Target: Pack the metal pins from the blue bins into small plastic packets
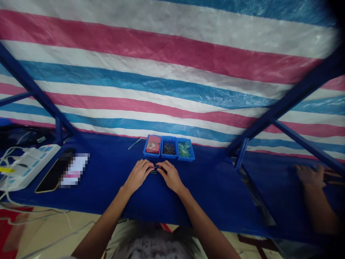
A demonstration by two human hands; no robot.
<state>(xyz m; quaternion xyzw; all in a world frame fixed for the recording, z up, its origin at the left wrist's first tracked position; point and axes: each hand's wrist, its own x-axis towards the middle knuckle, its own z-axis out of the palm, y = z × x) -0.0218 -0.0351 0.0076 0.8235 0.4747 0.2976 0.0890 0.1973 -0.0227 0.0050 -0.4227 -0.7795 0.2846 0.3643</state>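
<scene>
My left hand (pixel 139 175) and my right hand (pixel 170 175) meet over the middle of the blue table, fingertips almost touching. Between them is a small thin screw (pixel 155 167), pinched at its ends by the fingers of both hands. Just below it, a few similar thin screws (pixel 153 172) lie on the cloth. Beyond my hands stand three blue bins side by side: the left bin (pixel 152 155) holds a red packet, the middle bin (pixel 169 157) many dark screws, and the right bin (pixel 185 159) green-tinted plastic bags.
A thin pen-like tool (pixel 134 144) lies left of the bins. Farther left are a phone (pixel 51 176), a blurred-out paper (pixel 75 169) and a white power strip (pixel 32 167) with cables. Another person's hand (pixel 311 175) rests at the right, past blue frame bars (pixel 242 153).
</scene>
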